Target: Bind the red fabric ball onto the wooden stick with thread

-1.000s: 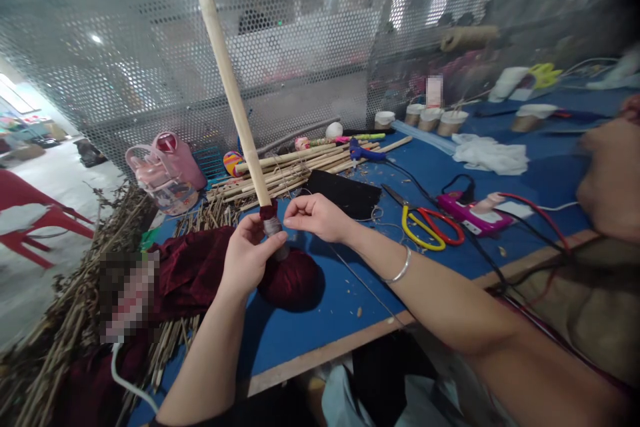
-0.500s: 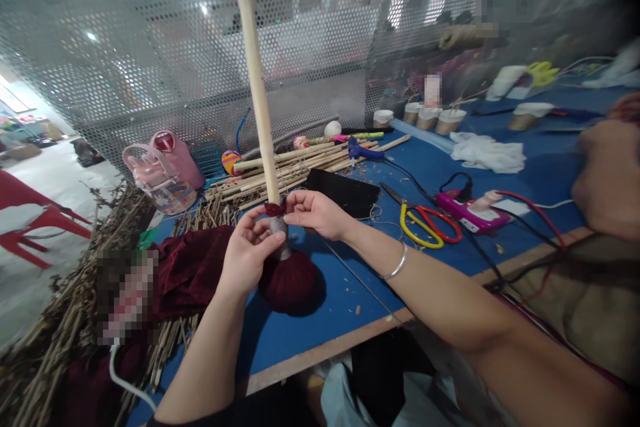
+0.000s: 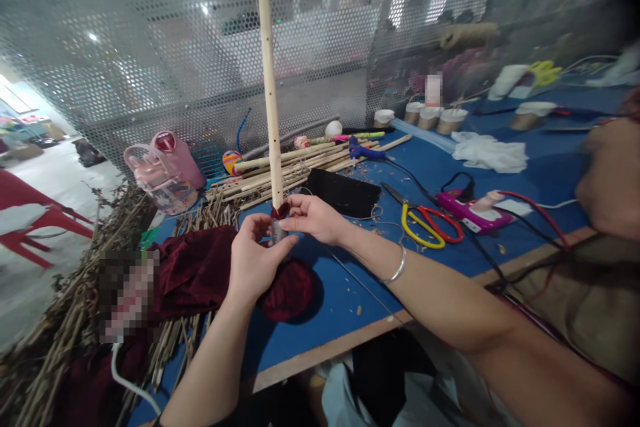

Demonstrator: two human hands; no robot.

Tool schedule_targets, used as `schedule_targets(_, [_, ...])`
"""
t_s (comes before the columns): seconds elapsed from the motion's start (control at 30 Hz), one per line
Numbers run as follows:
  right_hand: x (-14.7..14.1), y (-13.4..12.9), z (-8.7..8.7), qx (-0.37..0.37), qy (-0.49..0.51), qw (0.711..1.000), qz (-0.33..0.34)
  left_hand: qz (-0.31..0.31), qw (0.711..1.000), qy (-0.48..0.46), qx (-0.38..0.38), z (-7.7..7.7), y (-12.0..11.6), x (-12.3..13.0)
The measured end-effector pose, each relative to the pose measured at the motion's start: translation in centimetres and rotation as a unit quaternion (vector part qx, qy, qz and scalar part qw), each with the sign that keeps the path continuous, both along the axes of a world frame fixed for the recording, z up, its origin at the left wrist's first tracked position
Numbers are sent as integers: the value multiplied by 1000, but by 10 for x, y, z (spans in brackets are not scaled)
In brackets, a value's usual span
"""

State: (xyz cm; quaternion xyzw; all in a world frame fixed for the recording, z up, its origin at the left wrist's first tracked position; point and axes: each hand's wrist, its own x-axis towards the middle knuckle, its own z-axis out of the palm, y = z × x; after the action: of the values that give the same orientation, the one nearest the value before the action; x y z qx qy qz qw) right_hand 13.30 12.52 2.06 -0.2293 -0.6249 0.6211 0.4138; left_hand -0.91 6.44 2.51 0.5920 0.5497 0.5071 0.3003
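A pale wooden stick (image 3: 271, 87) stands almost upright on the blue table. Round its foot is a dark red fabric ball (image 3: 289, 290), whose gathered neck is bound with a grey wrapping (image 3: 277, 230). My left hand (image 3: 257, 250) closes round this bound neck, thumb in front. Fingers of my right hand (image 3: 313, 217) pinch at the frilled cloth edge at the top of the binding; whether they hold a thread end there is too small to tell. Left of the ball lies a crumpled dark red cloth (image 3: 197, 270), partly behind my left hand.
Scissors (image 3: 423, 223) with yellow and red handles lie right of my hands, by a purple power strip (image 3: 470, 210). Behind are a black cloth (image 3: 343, 192), a blue glue gun (image 3: 365, 150) and several sticks (image 3: 310, 163). Dry twigs (image 3: 55, 320) fill the left. Another person's arm (image 3: 610, 180) is at right.
The stick has tipped away from me, so its top end now shows, with small dark marks along it. The ball has turned slightly, and both hands have shifted a little with it.
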Motion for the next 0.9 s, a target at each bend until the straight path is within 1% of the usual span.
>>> schedule_targets(0.07, [2,2,-1,10,-10,1000,1,6,1000,-17,-3,1,1,0])
schedule_targets(0.23, [9,3,1,21,-18,999,-23,7,995,-104,4,-1,3,0])
schedule_targets(0.33, [11,1,6,41,-40,998,-36,-17,988,-155,-2,-3,5,-1])
schedule_targets(0.47, [9,-3,12,57,-38,996,-52,-52,975,-214,-31,-3,5,-1])
schedule_targets(0.6, [7,-3,9,54,-28,997,-49,-74,971,-222,-40,-1,6,-2])
schedule_targets(0.77, [7,2,1,14,-26,1000,10,-141,963,-219,-70,-3,8,-8])
schedule_targets(0.83, [8,2,0,25,-28,999,6,-134,970,-193,-67,-4,9,-10])
schedule_targets(0.9, [7,2,0,41,-25,999,-18,-110,982,-144,-51,-6,8,-8])
